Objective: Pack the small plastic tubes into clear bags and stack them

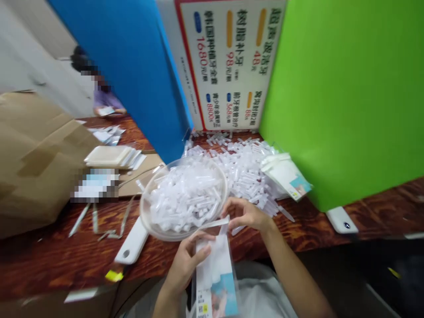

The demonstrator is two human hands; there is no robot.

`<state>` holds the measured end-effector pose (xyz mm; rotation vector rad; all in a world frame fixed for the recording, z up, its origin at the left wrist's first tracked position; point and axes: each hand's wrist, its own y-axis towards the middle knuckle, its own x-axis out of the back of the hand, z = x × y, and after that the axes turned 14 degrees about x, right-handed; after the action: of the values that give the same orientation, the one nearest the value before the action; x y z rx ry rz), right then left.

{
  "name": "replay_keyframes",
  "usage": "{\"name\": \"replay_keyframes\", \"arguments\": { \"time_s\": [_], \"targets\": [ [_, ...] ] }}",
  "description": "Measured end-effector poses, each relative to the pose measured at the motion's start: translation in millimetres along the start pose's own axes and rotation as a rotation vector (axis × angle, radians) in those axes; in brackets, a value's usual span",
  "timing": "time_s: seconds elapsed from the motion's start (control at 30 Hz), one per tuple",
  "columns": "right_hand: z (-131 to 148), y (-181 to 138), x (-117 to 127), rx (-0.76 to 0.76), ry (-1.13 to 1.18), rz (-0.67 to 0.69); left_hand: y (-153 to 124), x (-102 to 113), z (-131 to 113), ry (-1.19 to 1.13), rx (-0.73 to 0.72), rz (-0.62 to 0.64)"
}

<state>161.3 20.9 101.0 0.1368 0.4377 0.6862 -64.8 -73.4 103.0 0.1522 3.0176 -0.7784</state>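
Note:
My left hand (185,260) is closed on a clear plastic bag (221,260), thumb on its front. A printed card with a blue picture lies inside, with whitish pieces behind the film. The bag's mouth faces away from me. At its upper right corner, my right hand (248,215) pinches a small translucent piece (224,227); its fingertips partly hide it. Just beyond both hands stands a round clear tub (145,216), heaped with small white, translucent plastic pieces (185,194). More such pieces (247,174) are strewn behind it.
Blue (132,66) and green (347,88) panels and a price board (228,62) stand behind. Filled bags (288,176) lie right. White devices (133,242) (342,220) rest near the edge. Left are packets (109,157), a brown carton (39,159) and another person (107,99).

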Motion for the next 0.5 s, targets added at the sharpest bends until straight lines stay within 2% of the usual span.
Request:
{"name": "replay_keyframes", "arguments": {
  "time_s": [0.1,0.23,0.37,0.43,0.5],
  "targets": [
    [-9.3,-26.1,6.6,-0.021,0.098,-0.136,15.5,-13.5,0.7,0.139,0.002,0.072],
    [-3.6,-58.0,12.0,0.100,-0.049,-0.366,42.3,-41.0,-1.0,0.234,-0.040,0.087],
    [10.6,-95.3,13.8,0.214,-0.292,-0.335,54.6,-78.1,-5.6,0.332,-0.077,0.133],
    [16.0,-119.3,15.7,0.144,-0.324,-0.412,51.5,-95.3,-3.5,0.359,-0.087,0.229],
    [24.7,-149.7,21.2,0.025,-0.373,-0.550,45.9,-108.3,2.0,0.349,-0.086,0.381]
  ]
}}
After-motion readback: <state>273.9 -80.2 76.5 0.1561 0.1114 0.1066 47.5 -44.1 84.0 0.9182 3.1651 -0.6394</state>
